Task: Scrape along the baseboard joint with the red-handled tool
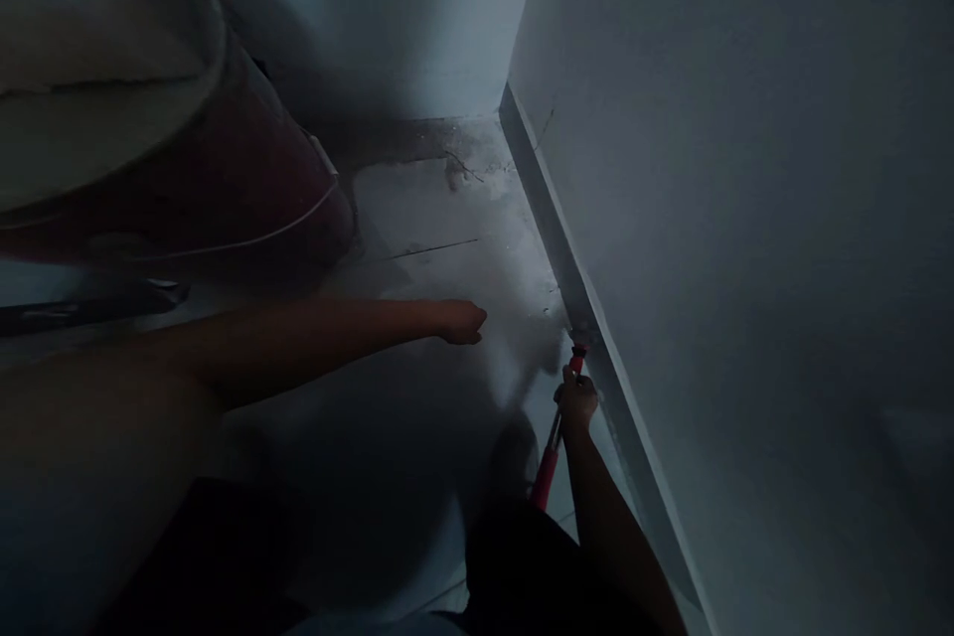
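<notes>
My right hand point(577, 402) is wrapped round a long-handled tool with red grips point(547, 477) and a metal shaft, held low beside the right wall. The tool's upper end meets the grey skirting board point(548, 209) near the floor; its working head is too dark to make out. Out over the floor, to the left of the tool, my left hand point(463, 321) has its fingers curled in, with nothing seen in it. The floor point(417, 199) beyond both hands has pale, smeared patches and a thin dark line.
A large dark red bucket point(260, 159) with a wire handle stands at the upper left, pale material at its top. A dark bar-like object point(89, 308) lies below it. White walls meet in a corner ahead. My shoe point(514, 452) is close to the tool.
</notes>
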Tool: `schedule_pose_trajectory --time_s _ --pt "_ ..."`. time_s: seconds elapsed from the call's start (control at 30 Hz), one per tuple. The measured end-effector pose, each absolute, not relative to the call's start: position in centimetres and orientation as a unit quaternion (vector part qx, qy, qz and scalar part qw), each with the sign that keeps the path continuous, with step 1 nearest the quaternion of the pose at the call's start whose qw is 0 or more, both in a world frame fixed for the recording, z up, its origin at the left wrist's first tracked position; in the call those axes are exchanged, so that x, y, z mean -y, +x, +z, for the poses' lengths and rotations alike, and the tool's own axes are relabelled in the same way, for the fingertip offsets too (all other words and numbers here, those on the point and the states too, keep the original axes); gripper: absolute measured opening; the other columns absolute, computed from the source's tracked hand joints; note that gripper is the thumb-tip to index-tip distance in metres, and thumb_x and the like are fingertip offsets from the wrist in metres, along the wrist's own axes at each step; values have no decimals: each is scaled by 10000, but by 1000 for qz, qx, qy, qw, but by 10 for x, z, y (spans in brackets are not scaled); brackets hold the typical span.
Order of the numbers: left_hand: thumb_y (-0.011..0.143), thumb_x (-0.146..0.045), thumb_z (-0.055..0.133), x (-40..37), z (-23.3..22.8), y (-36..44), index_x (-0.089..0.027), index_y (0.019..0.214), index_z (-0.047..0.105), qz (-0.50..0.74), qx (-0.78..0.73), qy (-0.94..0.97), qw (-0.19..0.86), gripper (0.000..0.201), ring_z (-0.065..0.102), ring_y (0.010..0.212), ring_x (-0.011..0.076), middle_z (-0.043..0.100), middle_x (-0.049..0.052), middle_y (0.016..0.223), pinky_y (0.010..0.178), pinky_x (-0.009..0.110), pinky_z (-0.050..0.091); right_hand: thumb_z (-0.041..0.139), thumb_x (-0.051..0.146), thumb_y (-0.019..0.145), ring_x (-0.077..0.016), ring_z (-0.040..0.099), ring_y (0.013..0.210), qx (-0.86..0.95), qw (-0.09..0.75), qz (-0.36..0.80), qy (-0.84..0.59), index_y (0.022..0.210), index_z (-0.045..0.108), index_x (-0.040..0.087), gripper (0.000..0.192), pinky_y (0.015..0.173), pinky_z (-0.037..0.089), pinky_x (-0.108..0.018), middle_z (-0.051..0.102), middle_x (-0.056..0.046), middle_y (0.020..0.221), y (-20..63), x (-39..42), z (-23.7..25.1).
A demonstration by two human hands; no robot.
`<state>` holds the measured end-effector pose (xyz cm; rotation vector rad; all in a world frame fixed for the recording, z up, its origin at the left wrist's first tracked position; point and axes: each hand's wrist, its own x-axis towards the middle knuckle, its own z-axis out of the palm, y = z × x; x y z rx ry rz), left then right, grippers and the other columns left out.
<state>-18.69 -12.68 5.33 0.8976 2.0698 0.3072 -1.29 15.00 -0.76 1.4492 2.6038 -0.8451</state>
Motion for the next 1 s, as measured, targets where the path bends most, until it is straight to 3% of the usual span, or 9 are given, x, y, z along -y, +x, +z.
schedule_pose_trajectory --time_s 0.37,0.7,1.0 --pt "838 -332 489 121 55 -185 -93 1102 610 123 -818 370 422 376 619 983 257 649 205 1101 814 316 459 555 547 742 -149 556 471 -816 11 -330 474 658 538 208 349 523 398 -258 564 22 420 -25 -143 4" --pt "833 -352 500 125 51 -182 -118 1082 604 130 -819 368 420 357 619 949 252 656 190 1055 790 320 461 564 543 736 -157 579 498 -832 30 -314 456 652 552 199 354 540 395 -259 578 11 430 -51 -146 1" --pt "833 -373 486 131 46 -190 -140 1052 602 124 -837 358 395 340 619 938 248 654 172 1044 768 315 464 509 575 769 -150 575 504 -838 37 -297 456 589 543 201 417 528 382 -255 587 2 461 7 -166 3"
